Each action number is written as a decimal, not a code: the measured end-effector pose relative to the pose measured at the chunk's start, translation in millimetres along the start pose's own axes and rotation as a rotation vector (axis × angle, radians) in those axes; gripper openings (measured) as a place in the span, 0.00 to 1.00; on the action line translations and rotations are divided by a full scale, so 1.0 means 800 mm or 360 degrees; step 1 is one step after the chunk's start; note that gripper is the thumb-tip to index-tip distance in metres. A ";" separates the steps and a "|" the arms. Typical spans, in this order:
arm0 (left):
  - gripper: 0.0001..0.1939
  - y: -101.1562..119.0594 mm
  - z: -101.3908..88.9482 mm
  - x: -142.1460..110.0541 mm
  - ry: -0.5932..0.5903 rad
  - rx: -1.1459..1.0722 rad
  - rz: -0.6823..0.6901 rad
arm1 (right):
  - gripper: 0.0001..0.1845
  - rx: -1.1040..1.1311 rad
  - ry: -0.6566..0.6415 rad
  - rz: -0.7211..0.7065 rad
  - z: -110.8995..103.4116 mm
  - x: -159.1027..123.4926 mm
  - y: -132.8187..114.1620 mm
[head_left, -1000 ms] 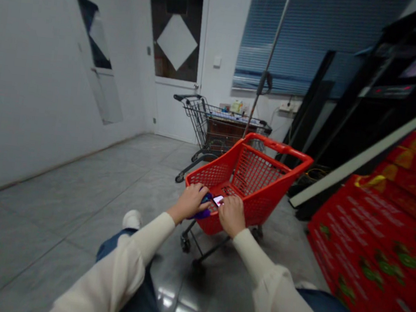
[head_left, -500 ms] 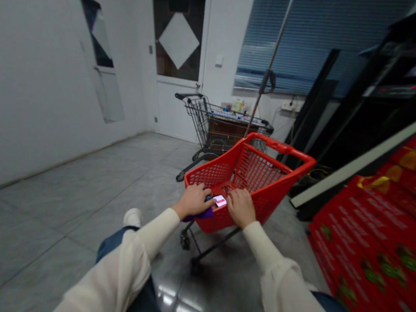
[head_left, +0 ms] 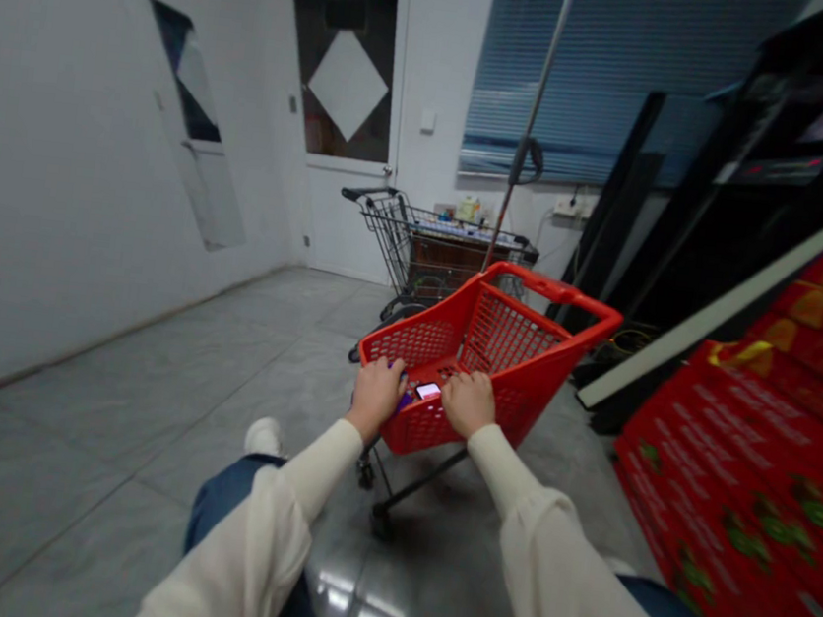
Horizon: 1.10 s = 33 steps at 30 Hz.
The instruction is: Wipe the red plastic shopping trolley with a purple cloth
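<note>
at six o'clock, over the near rim of the red plastic cart (head_left: 558, 291), the left hand (head_left: 376, 396) curves down on a purple object (head_left: 405, 402), mostly hidden, its grip unclear; the right hand (head_left: 467, 402) rests fingers-down just beside a small lit device (head_left: 429, 391), whether pinching it i cannot tell.

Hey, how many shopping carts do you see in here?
2. A red plastic shopping cart sits directly ahead, and a wire metal shopping cart stands farther back near the white door. Others could be hidden outside the view.
</note>
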<state>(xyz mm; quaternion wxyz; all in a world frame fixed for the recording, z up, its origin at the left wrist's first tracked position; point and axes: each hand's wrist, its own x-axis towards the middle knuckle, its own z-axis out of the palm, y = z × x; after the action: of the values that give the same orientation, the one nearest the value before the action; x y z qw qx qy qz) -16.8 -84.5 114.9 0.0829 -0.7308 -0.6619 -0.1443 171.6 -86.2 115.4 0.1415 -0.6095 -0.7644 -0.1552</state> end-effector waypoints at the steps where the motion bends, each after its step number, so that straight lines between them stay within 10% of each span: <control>1: 0.17 0.009 0.000 -0.009 0.0011 -0.0013 -0.0005 | 0.19 0.0004 0.0014 0.0018 0.000 -0.001 -0.002; 6: 0.23 0.024 -0.009 -0.044 0.0081 -0.0055 0.0250 | 0.20 0.0016 0.0021 0.0048 -0.007 -0.010 -0.004; 11: 0.20 -0.020 -0.017 -0.029 -0.0017 -0.0104 0.0564 | 0.20 0.0037 0.0029 0.0002 -0.012 -0.015 -0.012; 21: 0.18 -0.017 -0.016 -0.014 0.0005 -0.0001 0.0000 | 0.20 0.0146 0.0080 0.0094 -0.003 -0.008 -0.072; 28: 0.18 -0.046 -0.013 -0.012 0.0107 -0.0092 -0.0152 | 0.22 0.0031 0.0069 0.0053 -0.010 -0.003 -0.020; 33: 0.20 -0.006 0.000 -0.011 0.0262 -0.0090 -0.0257 | 0.22 -0.0016 0.0032 0.0028 -0.004 0.001 -0.002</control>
<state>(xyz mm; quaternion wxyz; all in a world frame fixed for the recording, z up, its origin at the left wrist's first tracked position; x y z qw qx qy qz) -22.6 -92.4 111.5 0.1044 -0.6630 -0.7052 -0.2286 170.1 -87.5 118.7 0.1476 -0.6154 -0.7567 -0.1639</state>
